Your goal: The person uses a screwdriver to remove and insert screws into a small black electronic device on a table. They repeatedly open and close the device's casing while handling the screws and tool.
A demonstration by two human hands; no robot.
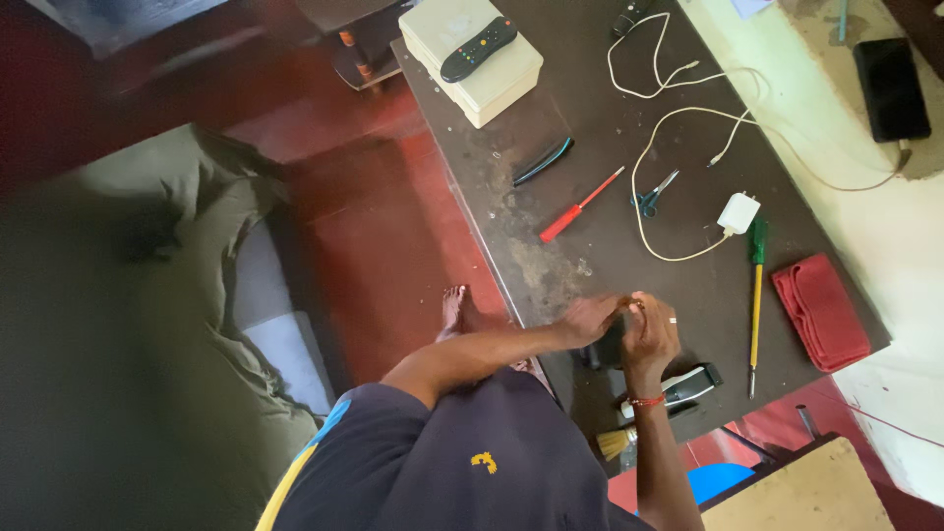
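My left hand (pixel 588 318) and my right hand (pixel 649 334) meet over the near edge of a dark table (pixel 531 177). The fingers of both pinch a small brownish piece (pixel 626 303) between them; what it is cannot be told. A dark blocky object (pixel 607 351) sits just under the hands, partly hidden. My right wrist wears a red thread band. A black-and-silver hair trimmer (pixel 690 384) lies beside my right forearm, and a small straw-bristled brush (pixel 616 442) lies nearer the table edge.
On the table lie a red screwdriver (pixel 576 209), blue scissors (pixel 652 196), a white charger (pixel 738 212) with cable, a green-and-yellow screwdriver (pixel 756 295), a red cloth (pixel 821 312), and a cream box (pixel 472 69) carrying a remote (pixel 479 47). A phone (pixel 891 88) rests on the ledge.
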